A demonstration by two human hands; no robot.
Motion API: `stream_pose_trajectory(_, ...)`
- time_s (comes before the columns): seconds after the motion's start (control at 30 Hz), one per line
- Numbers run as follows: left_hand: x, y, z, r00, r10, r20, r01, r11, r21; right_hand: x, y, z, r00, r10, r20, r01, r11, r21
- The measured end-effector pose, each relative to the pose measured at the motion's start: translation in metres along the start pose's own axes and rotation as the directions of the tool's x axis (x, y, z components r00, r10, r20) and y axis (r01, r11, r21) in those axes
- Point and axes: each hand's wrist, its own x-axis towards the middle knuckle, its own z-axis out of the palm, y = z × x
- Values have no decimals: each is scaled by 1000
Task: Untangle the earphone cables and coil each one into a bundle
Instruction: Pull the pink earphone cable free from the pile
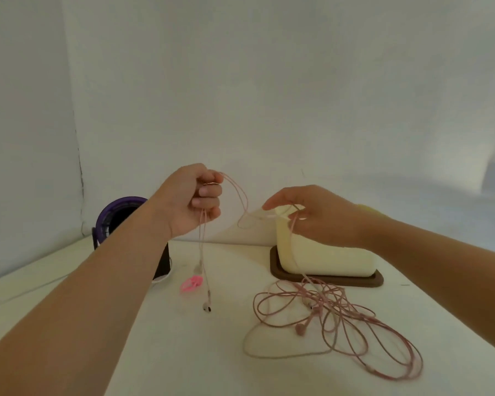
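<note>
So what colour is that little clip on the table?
The clip is bright pink, seen in the head view.

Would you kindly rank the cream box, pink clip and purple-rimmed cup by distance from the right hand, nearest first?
1. cream box, directly under the right hand.
2. pink clip, lower left.
3. purple-rimmed cup, far left.

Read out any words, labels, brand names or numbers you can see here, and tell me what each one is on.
No text can be read in this view.
The cream container, its brown base, the purple-rimmed holder, the pink clip and the earphone cables show no print, label or number.
</note>
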Motion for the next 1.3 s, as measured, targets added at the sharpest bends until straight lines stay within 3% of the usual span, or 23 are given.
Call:
stream_pose_trajectory(0.13,-4,-9,-16,999,-29,12,31,995,-98,22,-22,17,999,-38,-22,39,998,42)
stream_pose_trajectory(0.3,-3,-23,-29,997,-81,-20,78,991,-108,50,-26,39,993,49,109,-36,993,-116)
stream_pose_trajectory(0.47,-4,-18,-42,995,-64,-81,48,982,-181,59,-26,62,984,112,141,-96,988,-117)
stream_pose_trajectory(0.57,-3,-22,-43,989,-45,-138,36,997,-67,52,-22,72,985,118,127,-92,977,-192)
stream_pose_trajectory(0.63,-1,-28,-38,976,-3,-216,44,982,186,43,-18,73,967,167,191,-120,965,-234)
stream_pose_trajectory(0.67,0,-32,-36,971,26,-239,64,930,362,38,-17,72,943,203,265,-134,957,-258)
stream_pose_trajectory(0.73,1,-42,-31,982,36,-184,101,727,679,28,-13,72,845,284,453,-124,929,-349)
stream_pose_trajectory(0.8,2,-57,-24,996,-62,-63,87,539,838,17,-5,76,721,365,590,-90,892,-443)
stream_pose_trajectory(0.87,1,-73,-15,974,-224,14,88,440,894,6,7,84,636,433,639,-67,856,-513)
stream_pose_trajectory(0.93,-2,-89,-4,938,-344,41,67,297,952,-3,18,90,617,446,649,-61,849,-525)
stream_pose_trajectory(1.03,-6,-112,11,932,-360,36,-31,20,999,-10,25,87,645,395,654,-43,873,-485)
stream_pose_trajectory(1.17,-10,-135,21,941,-336,31,-38,-15,999,-16,32,76,653,373,659,-86,902,-424)
stream_pose_trajectory(1.3,-5,-141,16,947,-319,40,-39,10,999,-27,51,68,656,437,615,-96,857,-506)
